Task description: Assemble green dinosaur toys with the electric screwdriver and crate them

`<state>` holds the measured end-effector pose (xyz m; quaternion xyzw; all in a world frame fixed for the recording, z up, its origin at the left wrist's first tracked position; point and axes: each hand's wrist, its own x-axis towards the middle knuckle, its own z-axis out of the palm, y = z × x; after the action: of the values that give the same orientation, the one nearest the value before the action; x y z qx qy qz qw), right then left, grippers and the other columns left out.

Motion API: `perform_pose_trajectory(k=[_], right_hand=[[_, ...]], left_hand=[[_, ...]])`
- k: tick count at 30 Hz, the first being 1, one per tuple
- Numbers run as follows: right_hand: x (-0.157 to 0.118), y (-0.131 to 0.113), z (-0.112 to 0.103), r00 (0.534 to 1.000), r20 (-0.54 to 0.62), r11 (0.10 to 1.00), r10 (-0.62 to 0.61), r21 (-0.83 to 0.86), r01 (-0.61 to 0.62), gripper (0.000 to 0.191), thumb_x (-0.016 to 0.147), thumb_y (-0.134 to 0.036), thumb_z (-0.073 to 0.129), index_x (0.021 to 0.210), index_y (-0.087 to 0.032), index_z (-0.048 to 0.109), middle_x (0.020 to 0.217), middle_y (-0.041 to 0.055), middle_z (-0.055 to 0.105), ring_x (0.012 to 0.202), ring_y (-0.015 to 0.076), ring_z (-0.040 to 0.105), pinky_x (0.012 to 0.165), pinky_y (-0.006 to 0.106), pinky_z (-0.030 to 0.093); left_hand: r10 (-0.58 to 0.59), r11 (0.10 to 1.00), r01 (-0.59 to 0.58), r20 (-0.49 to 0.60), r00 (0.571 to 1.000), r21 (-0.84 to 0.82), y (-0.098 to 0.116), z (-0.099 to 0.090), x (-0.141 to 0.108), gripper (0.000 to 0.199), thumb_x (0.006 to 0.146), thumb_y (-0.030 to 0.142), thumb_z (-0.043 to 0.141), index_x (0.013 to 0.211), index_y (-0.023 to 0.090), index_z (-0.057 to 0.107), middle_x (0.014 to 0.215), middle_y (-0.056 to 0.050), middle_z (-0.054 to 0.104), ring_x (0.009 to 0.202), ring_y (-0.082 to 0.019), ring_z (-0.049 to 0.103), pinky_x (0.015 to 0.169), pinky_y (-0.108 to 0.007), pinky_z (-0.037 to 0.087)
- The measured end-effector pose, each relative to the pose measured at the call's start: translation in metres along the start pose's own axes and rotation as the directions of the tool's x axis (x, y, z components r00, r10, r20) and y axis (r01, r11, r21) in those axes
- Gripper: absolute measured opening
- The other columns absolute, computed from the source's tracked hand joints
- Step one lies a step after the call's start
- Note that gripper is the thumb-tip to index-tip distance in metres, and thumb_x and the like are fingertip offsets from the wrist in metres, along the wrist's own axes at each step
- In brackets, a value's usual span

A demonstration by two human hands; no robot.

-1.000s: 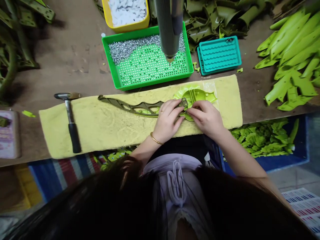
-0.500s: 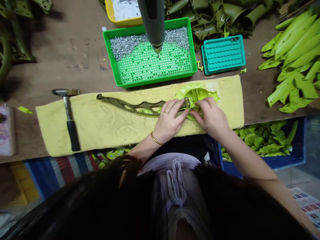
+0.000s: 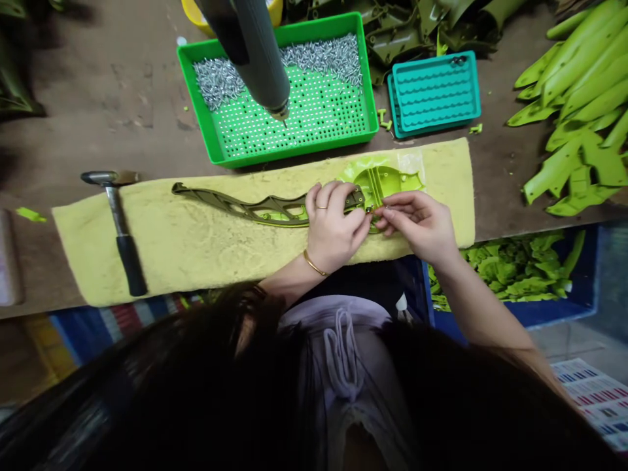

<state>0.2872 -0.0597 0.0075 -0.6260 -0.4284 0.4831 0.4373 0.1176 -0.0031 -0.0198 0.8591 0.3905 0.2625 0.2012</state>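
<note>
On the yellow cloth [image 3: 235, 261] lies a long, curved olive plastic part [image 3: 235, 208] with cut-outs, its right end against a lime-green plastic shell [image 3: 400, 176]. My left hand [image 3: 336, 226] is closed over the right end of the olive part. Close beside it, my right hand [image 3: 424, 226] pinches at the joint between olive part and shell. Whatever is between those fingertips is too small to make out. Lime green also shows through the olive part's cut-outs.
A power screwdriver [image 3: 260, 65] hangs over a green basket [image 3: 294, 154] of screws. Right of it is a teal tray [image 3: 434, 95]. A hammer [image 3: 125, 229] lies at left, lime-green parts [image 3: 579, 91] at right. A blue crate [image 3: 586, 281] stands below the table edge.
My left fingers have curled more over the olive part. My right fingertips have drawn together into a pinch. The whole view has shifted, with table items appearing further left and higher.
</note>
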Motion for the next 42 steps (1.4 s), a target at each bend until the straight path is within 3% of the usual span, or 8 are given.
perform_pose_trajectory(k=[3, 7, 10, 15, 19, 27, 38, 42], right_hand=[[-0.008, 0.012, 0.005, 0.982, -0.125, 0.968, -0.142, -0.227, 0.112, 0.019, 0.085, -0.035, 0.064, 0.096, -0.019, 0.063, 0.082, 0.0030, 0.074, 0.065, 0.0132, 0.071, 0.054, 0.023, 0.057], [-0.015, 0.014, 0.001, 0.897, -0.038, 0.658, -0.441, -0.693, 0.294, 0.017, 0.089, -0.030, 0.059, 0.097, -0.020, 0.069, 0.086, 0.0068, 0.074, 0.077, 0.0166, 0.070, 0.071, 0.029, 0.058], [-0.014, 0.011, -0.005, 0.858, 0.028, 0.550, -0.514, -0.756, 0.355, 0.019, 0.089, -0.030, 0.060, 0.101, -0.022, 0.072, 0.087, 0.0064, 0.072, 0.080, 0.0167, 0.067, 0.070, 0.030, 0.056], [-0.011, 0.012, -0.009, 0.797, -0.034, 0.582, -0.602, -0.703, 0.409, 0.012, 0.086, -0.028, 0.065, 0.093, -0.024, 0.073, 0.080, 0.0040, 0.066, 0.072, 0.0142, 0.061, 0.060, 0.028, 0.052], [-0.011, 0.018, -0.007, 0.803, -0.010, 0.558, -0.595, -0.725, 0.405, 0.012, 0.086, -0.028, 0.064, 0.092, -0.024, 0.073, 0.081, 0.0039, 0.066, 0.074, 0.0150, 0.062, 0.064, 0.029, 0.053], [-0.013, 0.028, -0.003, 0.779, 0.202, 0.282, -0.594, -0.854, 0.436, 0.014, 0.090, -0.029, 0.058, 0.095, -0.023, 0.070, 0.086, 0.0044, 0.070, 0.078, 0.0147, 0.064, 0.069, 0.027, 0.052], [-0.013, 0.018, -0.003, 0.791, 0.298, 0.193, -0.535, -0.868, 0.458, 0.016, 0.092, -0.029, 0.053, 0.089, -0.021, 0.067, 0.085, 0.0047, 0.068, 0.078, 0.0156, 0.059, 0.066, 0.027, 0.045], [-0.013, 0.012, 0.007, 0.851, 0.180, 0.321, -0.493, -0.872, 0.370, 0.016, 0.092, -0.031, 0.054, 0.087, -0.019, 0.064, 0.083, 0.0048, 0.065, 0.078, 0.0151, 0.059, 0.063, 0.026, 0.044]], left_hand=[[-0.016, 1.000, 0.016, -0.060, 0.998, 0.013, 0.001, 0.001, 0.003, 0.026, 0.087, 0.035, 0.057, 0.067, 0.020, 0.063, 0.116, -0.010, 0.062, 0.116, -0.029, 0.051, 0.104, -0.053, 0.033], [0.002, 0.999, 0.002, -0.082, 0.997, 0.043, 0.000, 0.002, 0.001, 0.026, 0.088, 0.035, 0.057, 0.067, 0.021, 0.063, 0.114, -0.007, 0.063, 0.112, -0.027, 0.052, 0.102, -0.050, 0.036], [0.005, 0.998, 0.000, -0.083, 0.997, 0.055, -0.001, 0.002, 0.001, 0.026, 0.088, 0.036, 0.057, 0.067, 0.022, 0.063, 0.114, -0.007, 0.063, 0.111, -0.026, 0.052, 0.101, -0.050, 0.036], [0.014, 0.999, -0.010, -0.090, 0.996, 0.043, -0.002, 0.003, 0.001, 0.027, 0.089, 0.037, 0.057, 0.068, 0.021, 0.063, 0.115, -0.008, 0.064, 0.111, -0.026, 0.053, 0.102, -0.050, 0.036], [-0.004, 0.999, 0.007, -0.078, 0.997, 0.042, -0.001, 0.003, 0.001, 0.026, 0.089, 0.036, 0.057, 0.069, 0.021, 0.064, 0.115, -0.007, 0.064, 0.112, -0.026, 0.053, 0.102, -0.050, 0.036], [0.008, 1.000, -0.008, -0.030, 1.000, 0.003, -0.002, -0.001, 0.000, 0.020, 0.088, 0.032, 0.056, 0.072, 0.022, 0.064, 0.119, -0.007, 0.062, 0.114, -0.026, 0.053, 0.105, -0.053, 0.033], [-0.134, 0.991, 0.134, -0.073, 0.988, -0.004, 0.007, 0.004, 0.010, 0.028, 0.088, 0.038, 0.060, 0.067, 0.020, 0.062, 0.107, -0.007, 0.062, 0.102, -0.025, 0.054, 0.096, -0.050, 0.035], [-0.123, 0.992, 0.125, -0.087, 0.989, 0.017, 0.004, 0.006, 0.009, 0.029, 0.087, 0.040, 0.063, 0.066, 0.020, 0.062, 0.105, -0.007, 0.061, 0.100, -0.024, 0.053, 0.093, -0.049, 0.036]])
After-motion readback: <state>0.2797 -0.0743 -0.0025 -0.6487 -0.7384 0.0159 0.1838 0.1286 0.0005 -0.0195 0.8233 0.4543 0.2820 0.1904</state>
